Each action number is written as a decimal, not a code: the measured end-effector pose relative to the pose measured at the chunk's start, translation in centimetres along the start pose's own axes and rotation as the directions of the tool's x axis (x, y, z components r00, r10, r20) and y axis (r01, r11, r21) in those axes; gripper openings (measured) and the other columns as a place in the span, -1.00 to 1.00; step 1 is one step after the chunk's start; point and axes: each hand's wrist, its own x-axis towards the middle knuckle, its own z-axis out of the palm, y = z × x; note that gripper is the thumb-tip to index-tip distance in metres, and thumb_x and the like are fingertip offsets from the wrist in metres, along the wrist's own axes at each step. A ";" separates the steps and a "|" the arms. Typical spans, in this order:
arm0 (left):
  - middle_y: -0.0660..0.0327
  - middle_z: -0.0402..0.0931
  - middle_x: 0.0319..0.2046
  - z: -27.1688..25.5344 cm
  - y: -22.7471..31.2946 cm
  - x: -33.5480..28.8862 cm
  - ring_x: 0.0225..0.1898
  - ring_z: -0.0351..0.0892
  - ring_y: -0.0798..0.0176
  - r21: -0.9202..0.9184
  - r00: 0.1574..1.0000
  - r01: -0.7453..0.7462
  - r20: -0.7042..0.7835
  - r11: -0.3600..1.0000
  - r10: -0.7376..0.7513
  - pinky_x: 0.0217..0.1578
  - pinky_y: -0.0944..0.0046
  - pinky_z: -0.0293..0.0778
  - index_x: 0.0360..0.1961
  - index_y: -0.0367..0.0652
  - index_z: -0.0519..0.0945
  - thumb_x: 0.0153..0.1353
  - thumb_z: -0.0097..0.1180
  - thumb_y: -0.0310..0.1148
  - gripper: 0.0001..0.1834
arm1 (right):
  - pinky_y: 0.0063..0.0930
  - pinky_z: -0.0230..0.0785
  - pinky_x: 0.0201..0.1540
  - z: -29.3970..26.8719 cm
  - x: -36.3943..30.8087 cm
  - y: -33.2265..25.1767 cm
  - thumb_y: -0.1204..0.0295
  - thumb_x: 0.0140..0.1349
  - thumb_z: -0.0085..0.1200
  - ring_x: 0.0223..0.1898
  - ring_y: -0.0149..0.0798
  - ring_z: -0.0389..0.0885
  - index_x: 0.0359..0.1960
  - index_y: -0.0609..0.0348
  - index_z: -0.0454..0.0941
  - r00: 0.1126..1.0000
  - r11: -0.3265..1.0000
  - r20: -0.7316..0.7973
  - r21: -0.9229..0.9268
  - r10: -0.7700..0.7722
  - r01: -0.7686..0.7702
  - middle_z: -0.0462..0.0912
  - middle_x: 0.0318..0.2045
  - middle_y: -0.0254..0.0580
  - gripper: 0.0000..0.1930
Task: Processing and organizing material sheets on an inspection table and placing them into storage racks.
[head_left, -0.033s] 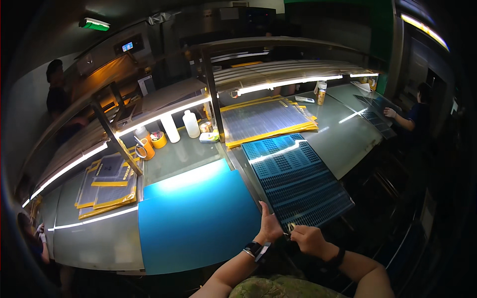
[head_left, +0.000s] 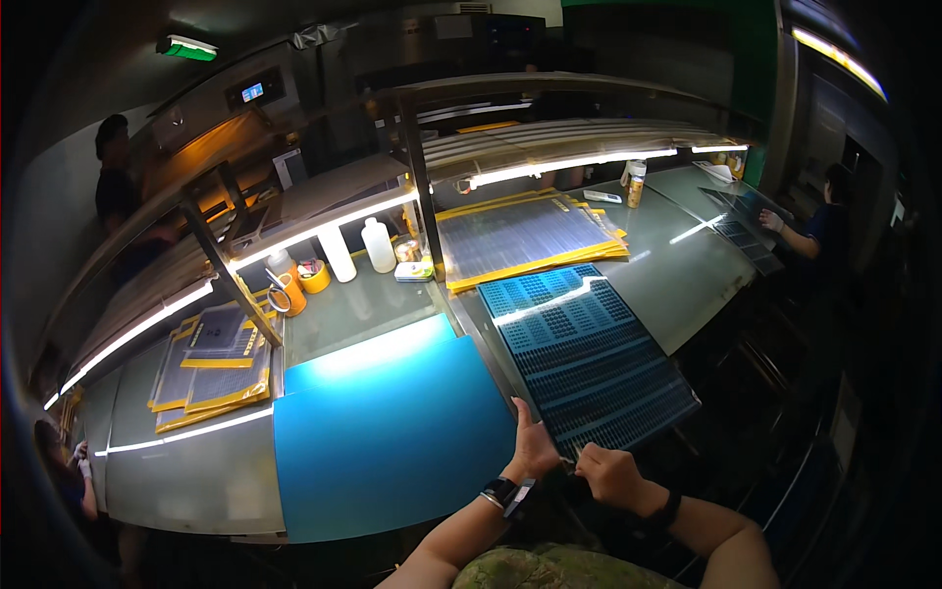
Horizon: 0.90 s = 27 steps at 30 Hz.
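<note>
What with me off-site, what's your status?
Left hand, right hand at near corner of glossy blue patterned rectangular panel; grips unclear. Yellow-edged grey rectangular sheets stacked by panel's far end. No obstruction seen.

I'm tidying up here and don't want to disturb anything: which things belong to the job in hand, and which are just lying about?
Likely in use:
patterned blue-and-black panel, left grip and right grip at its near corner
plain blue sheet left of it, less certain

Likely lying about:
back yellow-edged sheets
far-left yellow-edged sheets
white bottle
</note>
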 end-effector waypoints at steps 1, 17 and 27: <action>-0.01 0.21 0.20 0.2 0.0 0.0 0.20 0.17 -0.09 0.020 1.000 -0.009 -0.001 1.000 0.009 0.22 -0.11 0.04 0.22 -0.27 0.18 -0.08 -0.32 0.54 0.12 | -0.33 0.37 -0.48 -0.1 0.0 -0.1 0.53 -0.03 0.05 -0.52 -0.16 0.51 -0.51 0.15 0.46 0.996 0.996 -0.020 0.012 0.084 -0.084 0.46 -0.51 -0.20 -0.96; 0.04 0.44 -0.05 -8.7 -1.6 5.9 -0.08 0.48 0.05 0.408 0.812 0.042 -0.546 0.912 0.207 -0.11 0.03 0.45 0.04 -0.33 0.33 0.24 0.03 -0.16 -0.50 | -0.45 0.42 -0.52 -11.0 5.0 3.2 0.59 0.10 0.03 -0.58 -0.23 0.60 -0.36 0.28 0.51 0.917 0.946 -0.232 0.088 0.324 -0.312 0.57 -0.56 -0.12 -0.93; 0.01 0.36 -0.01 -10.0 -0.1 4.6 -0.04 0.41 0.05 0.360 0.911 -0.153 -0.309 0.920 0.272 -0.03 -0.03 0.35 0.18 -0.12 0.22 0.28 -0.03 -0.27 -0.53 | -0.50 0.36 -0.41 -21.7 7.5 -6.4 0.72 0.05 0.02 -0.47 -0.25 0.50 -0.38 0.26 0.52 0.735 0.910 -0.602 -0.411 -0.314 0.052 0.54 -0.45 -0.17 -0.87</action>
